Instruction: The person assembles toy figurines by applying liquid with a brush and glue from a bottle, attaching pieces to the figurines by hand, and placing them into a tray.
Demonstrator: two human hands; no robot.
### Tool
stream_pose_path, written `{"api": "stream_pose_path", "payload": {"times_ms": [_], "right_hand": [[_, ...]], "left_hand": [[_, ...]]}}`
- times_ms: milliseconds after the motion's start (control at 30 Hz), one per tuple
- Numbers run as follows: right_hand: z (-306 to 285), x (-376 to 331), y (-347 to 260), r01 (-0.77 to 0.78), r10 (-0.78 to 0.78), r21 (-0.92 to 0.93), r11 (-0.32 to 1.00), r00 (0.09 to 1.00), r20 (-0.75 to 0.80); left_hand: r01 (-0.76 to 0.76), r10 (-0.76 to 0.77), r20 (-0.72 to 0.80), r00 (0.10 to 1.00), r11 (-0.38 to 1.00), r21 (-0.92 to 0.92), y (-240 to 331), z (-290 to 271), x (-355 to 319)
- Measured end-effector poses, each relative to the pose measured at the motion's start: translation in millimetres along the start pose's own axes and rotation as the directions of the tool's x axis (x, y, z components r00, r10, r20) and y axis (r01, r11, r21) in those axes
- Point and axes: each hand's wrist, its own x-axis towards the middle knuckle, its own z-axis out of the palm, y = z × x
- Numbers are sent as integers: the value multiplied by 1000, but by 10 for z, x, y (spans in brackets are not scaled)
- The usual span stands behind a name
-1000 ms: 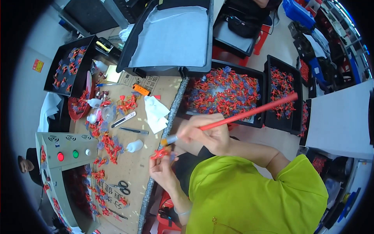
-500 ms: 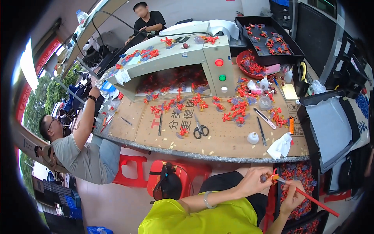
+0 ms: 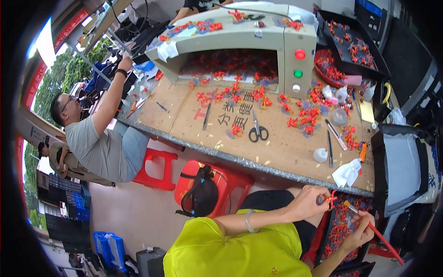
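Note:
My left hand point(image 3: 305, 205) is closed around a small red figurine point(image 3: 332, 199), whose red limbs stick out past the fingers. A brownish round piece point(image 3: 320, 199) shows at the same fingers; whether it is part of the figurine I cannot tell. In my right hand point(image 3: 362, 232) is a paintbrush point(image 3: 384, 243) with a long red handle, gripped near its metal collar. Its bristles point up and left toward the figurine, with a small gap between them. Under both hands lies a dark tray point(image 3: 326, 234) full of red and bluish figurines.
On the cardboard-covered table point(image 3: 184, 124) are scissors point(image 3: 258, 133), a white squeeze bottle point(image 3: 320, 155), a crumpled white cloth point(image 3: 347, 172) and many figurines. An oven-like machine point(image 3: 297, 41) stands behind. A person in grey point(image 3: 94, 143) sits at left, near red stools point(image 3: 159, 171).
The brush tip was against the figurine and is now apart from it, slightly to the right. My view has turned, so the table and machine appear farther right and higher.

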Motion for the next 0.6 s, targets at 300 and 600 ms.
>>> {"api": "stream_pose_path", "payload": {"times_ms": [300, 600], "right_hand": [[325, 194, -86, 35, -35, -52, 998, 999, 1], [359, 39, -7, 24, -35, 79, 997, 990, 140]], "left_hand": [[165, -163, 28, 986, 964, -208, -284, -129, -23], [343, -328, 127, 936, 931, -123, -210, -23, 57]]}}
